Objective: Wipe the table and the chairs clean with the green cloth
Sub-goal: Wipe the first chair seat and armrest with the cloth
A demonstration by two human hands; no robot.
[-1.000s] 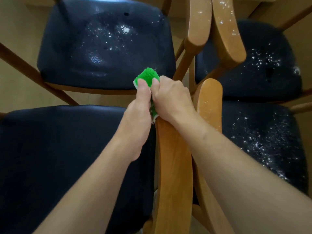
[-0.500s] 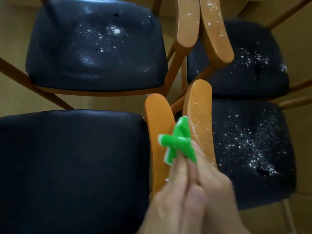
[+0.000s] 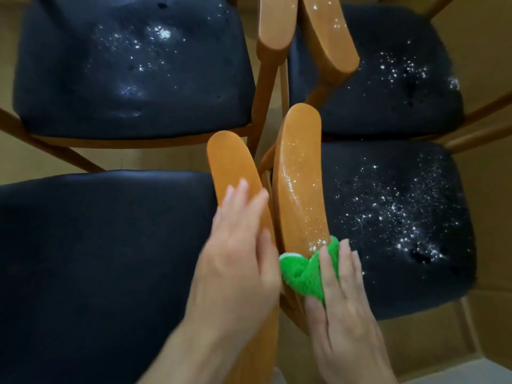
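1. Head view: the right hand (image 3: 342,306) presses a crumpled bright-green cloth (image 3: 307,271) with straight fingers against the powder-speckled curved wooden chair backrest (image 3: 300,187).
2. The left hand (image 3: 238,259), fingers relaxed, lies flat on the neighbouring clean wooden backrest (image 3: 231,164).

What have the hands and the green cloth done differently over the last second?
The green cloth moved off the near-left chair's backrest onto the speckled near-right backrest. It was held in both hands; now only the right hand presses it, while the left hand has let go and rests flat on the left backrest. The white specks on the three seats stayed.
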